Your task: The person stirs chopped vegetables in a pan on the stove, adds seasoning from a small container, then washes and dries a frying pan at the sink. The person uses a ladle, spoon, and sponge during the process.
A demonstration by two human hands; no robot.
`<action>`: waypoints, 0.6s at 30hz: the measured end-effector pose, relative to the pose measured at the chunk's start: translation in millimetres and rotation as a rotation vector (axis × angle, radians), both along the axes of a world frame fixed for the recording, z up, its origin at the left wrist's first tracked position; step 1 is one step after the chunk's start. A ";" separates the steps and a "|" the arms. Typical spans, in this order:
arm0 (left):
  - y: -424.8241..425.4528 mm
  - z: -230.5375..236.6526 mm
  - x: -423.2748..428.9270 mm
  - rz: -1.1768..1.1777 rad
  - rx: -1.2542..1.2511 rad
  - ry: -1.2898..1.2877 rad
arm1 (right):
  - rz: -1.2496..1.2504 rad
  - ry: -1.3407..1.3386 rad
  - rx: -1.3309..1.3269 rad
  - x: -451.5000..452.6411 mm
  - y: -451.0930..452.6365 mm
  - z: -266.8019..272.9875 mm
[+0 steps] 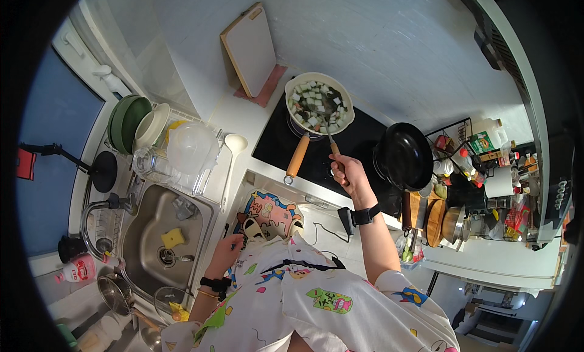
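My right hand (350,175) grips the wooden handle of a metal ladle or spoon (329,132), whose head lies in the soup inside a cream-coloured pot (351,106). White cubes, dark green leaves and a few reddish bits (315,98) float in the broth. The pot's wooden handle (298,158) points towards me over the black cooktop (278,137). Low beside my body, near the sink, hangs my left hand (226,251); it holds nothing, with its fingers loosely bent and slightly apart.
A black frying pan (406,155) sits on the cooktop's right. A white ladle (235,146) lies left of the cooktop, near a dish rack of bowls (132,124). The steel sink (150,224) holds a yellow sponge (173,238). Bottles and cutting boards (436,222) crowd the right; another board (251,51) leans behind.
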State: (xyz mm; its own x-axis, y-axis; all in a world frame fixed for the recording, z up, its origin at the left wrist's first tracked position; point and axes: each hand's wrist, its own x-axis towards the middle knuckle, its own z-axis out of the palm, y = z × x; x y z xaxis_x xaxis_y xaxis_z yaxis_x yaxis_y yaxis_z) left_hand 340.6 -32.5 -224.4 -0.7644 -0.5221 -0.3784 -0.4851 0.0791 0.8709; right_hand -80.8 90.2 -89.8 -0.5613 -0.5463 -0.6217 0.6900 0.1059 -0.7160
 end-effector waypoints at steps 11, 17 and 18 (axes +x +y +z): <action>1.6 -3.6 3.8 0.003 0.019 0.000 | 0.051 -0.068 -0.004 -5.9 8.3 11.6; 1.4 -6.8 1.1 0.013 0.044 0.002 | 0.188 -0.177 0.019 -30.5 24.4 35.4; 1.1 -7.5 0.5 0.019 0.055 0.021 | 0.238 -0.199 0.047 -40.1 24.4 44.2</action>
